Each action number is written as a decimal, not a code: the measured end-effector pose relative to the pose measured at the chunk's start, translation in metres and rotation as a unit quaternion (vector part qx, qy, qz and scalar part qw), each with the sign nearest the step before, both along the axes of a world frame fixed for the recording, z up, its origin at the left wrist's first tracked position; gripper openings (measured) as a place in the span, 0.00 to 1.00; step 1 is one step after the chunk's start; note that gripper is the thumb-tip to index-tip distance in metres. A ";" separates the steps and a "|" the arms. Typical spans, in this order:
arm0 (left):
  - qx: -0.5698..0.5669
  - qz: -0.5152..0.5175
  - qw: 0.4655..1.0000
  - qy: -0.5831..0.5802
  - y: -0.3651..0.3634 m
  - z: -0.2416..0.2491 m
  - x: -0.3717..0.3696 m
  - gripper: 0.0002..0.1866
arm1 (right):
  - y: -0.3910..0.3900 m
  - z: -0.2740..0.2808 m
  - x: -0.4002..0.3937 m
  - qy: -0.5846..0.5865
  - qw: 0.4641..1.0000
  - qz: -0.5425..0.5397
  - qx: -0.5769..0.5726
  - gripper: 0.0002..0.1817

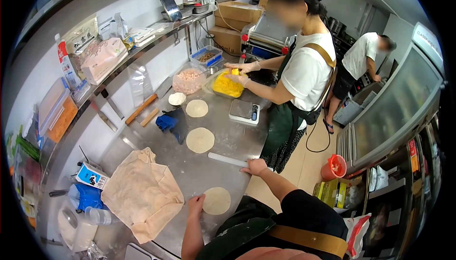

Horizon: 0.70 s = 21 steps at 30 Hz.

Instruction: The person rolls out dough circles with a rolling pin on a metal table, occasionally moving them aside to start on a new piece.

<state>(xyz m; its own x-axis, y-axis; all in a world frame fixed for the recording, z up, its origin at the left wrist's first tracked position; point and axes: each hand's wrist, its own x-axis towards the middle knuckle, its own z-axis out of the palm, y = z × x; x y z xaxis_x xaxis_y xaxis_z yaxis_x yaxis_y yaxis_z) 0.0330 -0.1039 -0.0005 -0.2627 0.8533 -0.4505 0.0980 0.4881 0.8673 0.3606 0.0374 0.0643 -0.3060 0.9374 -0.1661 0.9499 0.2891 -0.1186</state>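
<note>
Dough disc [217,201] lies against the left fingers [201,199].

Here on the bench [192,167], the beige cloth [142,193] hid whatever lay under it, and down towards the left end a pale-rimmed item [136,252] was cut off by the picture's bottom edge! Over at the bench's front edge, the right hand [256,166] covered part of the pale rod [228,159]. Farther along, the scale's display [255,112] was too small to read, and the co-worker's face [287,14] was blurred out.
</note>
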 end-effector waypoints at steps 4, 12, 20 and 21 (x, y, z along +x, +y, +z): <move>-0.002 -0.002 1.000 -0.004 0.000 -0.005 -0.001 0.20 | 0.001 0.000 0.001 -0.007 1.000 0.001 -0.003 0.35; -0.002 0.010 1.000 -0.020 0.001 -0.007 0.000 0.20 | 0.001 0.002 -0.001 -0.004 1.000 -0.005 -0.012 0.36; 0.003 0.009 1.000 -0.026 0.000 -0.005 0.000 0.20 | 0.003 -0.005 0.003 0.018 1.000 -0.002 -0.007 0.37; -0.001 0.010 1.000 -0.028 -0.001 -0.008 0.000 0.20 | 0.002 -0.004 0.002 0.016 1.000 -0.001 -0.008 0.38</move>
